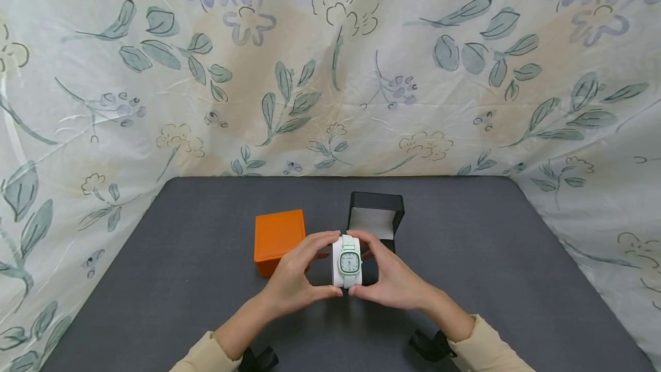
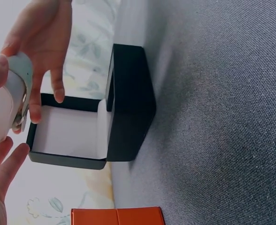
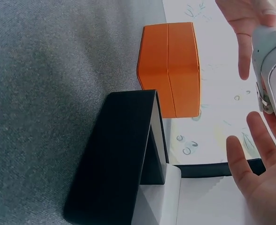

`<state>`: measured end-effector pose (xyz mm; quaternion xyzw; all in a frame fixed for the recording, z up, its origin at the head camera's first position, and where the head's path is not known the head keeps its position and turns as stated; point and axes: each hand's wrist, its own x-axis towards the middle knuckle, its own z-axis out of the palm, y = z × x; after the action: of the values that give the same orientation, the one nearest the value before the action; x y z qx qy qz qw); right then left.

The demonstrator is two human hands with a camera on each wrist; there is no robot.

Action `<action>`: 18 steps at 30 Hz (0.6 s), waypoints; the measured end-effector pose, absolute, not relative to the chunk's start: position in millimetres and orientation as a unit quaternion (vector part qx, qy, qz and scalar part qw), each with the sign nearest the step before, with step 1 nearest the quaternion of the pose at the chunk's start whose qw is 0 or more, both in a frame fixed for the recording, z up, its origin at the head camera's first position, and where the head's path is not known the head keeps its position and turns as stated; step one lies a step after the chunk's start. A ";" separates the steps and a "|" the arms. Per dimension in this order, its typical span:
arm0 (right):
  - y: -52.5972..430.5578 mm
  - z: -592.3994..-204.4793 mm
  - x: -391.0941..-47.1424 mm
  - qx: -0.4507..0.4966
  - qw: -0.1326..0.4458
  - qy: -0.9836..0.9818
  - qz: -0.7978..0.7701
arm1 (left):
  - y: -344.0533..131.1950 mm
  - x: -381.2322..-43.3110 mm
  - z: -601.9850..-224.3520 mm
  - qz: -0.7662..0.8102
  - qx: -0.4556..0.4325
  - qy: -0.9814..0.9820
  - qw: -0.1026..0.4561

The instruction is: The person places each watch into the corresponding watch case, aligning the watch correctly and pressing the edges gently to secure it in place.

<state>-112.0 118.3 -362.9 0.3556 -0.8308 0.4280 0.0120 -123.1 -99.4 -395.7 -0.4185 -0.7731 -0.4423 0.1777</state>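
Note:
A pale mint wristwatch (image 1: 349, 263) with a squarish dial is wrapped round a white cushion (image 1: 337, 263). Both hands hold it up between them, above the table. My left hand (image 1: 303, 266) grips the cushion's left end with thumb and fingertips. From the other side my right hand (image 1: 389, 274) pinches it at the top and bottom edges. In the left wrist view, the watch's clasp (image 2: 23, 112) shows beneath the cushion. Just behind the hands stands a black watch box (image 1: 377, 202), its lid raised and its pale lining showing; the right hand hides part of it.
Left of the black box sits a closed orange box (image 1: 279, 235), close behind the left hand. Dark grey cloth (image 1: 206, 234) covers the table. A floral curtain (image 1: 289, 73) hangs along the back and sides. Black straps (image 1: 434, 346) are on both wrists.

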 end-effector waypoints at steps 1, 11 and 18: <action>118.6 -363.5 -112.3 0.355 0.010 -0.831 0.428 | -98.8 -122.7 -394.6 -0.443 -0.419 -0.773 0.177; 120.1 -368.4 -117.2 0.350 -0.008 -0.834 0.428 | -97.0 -118.7 -383.5 -0.448 -0.421 -0.771 0.164; 124.5 -394.6 -129.1 0.349 0.004 -0.835 0.425 | -95.0 -112.2 -371.7 -0.447 -0.421 -0.771 0.172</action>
<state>-129.1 124.5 -394.6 0.3487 -0.8354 0.4249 0.0037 -112.2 -95.0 -371.7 -0.4207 -0.7706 -0.4468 0.1721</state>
